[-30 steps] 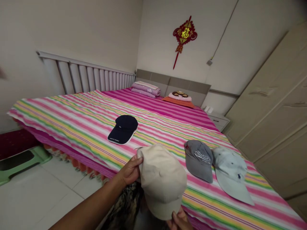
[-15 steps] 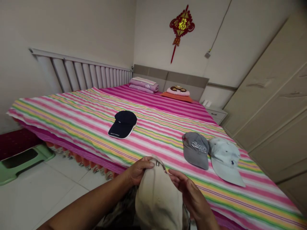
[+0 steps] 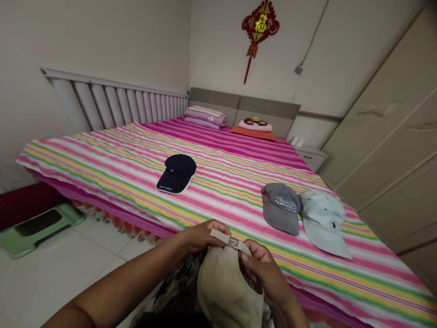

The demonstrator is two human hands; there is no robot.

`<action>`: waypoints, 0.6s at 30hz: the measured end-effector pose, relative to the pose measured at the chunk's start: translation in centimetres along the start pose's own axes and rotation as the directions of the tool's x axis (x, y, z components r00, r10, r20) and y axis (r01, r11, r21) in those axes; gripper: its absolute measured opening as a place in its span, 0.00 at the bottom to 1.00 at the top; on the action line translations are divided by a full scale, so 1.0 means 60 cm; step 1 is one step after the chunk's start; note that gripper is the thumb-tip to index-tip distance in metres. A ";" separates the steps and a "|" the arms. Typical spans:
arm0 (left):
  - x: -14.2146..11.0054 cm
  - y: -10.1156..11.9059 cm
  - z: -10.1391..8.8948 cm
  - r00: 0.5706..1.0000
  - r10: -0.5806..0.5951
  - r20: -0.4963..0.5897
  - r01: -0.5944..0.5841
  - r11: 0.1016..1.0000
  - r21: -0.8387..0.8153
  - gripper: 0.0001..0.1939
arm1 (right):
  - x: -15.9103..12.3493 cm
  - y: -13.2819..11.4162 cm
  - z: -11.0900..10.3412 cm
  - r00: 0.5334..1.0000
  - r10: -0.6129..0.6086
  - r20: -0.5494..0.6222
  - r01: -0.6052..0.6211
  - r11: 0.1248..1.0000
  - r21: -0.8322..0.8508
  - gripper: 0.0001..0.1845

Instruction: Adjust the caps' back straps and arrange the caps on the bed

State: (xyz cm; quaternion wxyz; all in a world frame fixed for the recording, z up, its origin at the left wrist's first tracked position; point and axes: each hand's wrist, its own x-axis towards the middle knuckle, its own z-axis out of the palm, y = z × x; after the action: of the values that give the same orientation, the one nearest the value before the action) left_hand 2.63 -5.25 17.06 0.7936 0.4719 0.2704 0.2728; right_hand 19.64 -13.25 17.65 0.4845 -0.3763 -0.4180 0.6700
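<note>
A beige cap (image 3: 227, 289) is held low in front of me, its back turned up. Its strap (image 3: 221, 235) runs through a metal buckle (image 3: 233, 242) between my hands. My left hand (image 3: 206, 234) pinches the strap on the left of the buckle, with the fingertips partly behind it. My right hand (image 3: 261, 266) grips the strap and the cap's edge on the right. Beyond them on the bed lie a navy cap (image 3: 179, 171), a grey cap (image 3: 280, 209) and a pale mint cap (image 3: 322, 221). The grey and mint ones touch side by side.
The striped bed sheet (image 3: 112, 155) spans most of the view. Folded purple bedding (image 3: 205, 119) and an orange pillow (image 3: 254, 133) rest by the headboard (image 3: 221, 101). A radiator (image 3: 119, 98) lines the left wall, a green stool (image 3: 37, 232) stands on the floor, and a wardrobe (image 3: 382, 136) is at right.
The cap's strap and buckle have turned up to face me. My right hand has closed in on the strap, and my left fingers have shifted behind it.
</note>
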 end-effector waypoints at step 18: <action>-0.006 -0.004 0.025 0.998 -0.060 -0.005 0.058 0.982 -0.178 0.10 | 0.015 0.007 0.003 1.000 -0.001 -0.008 0.001 1.000 0.005 0.16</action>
State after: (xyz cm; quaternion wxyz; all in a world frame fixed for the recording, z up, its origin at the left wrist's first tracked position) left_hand 3.42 -6.51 17.52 0.8388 0.3895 0.2629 0.2749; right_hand 19.10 -12.48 17.25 0.4873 -0.3775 -0.4148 0.6693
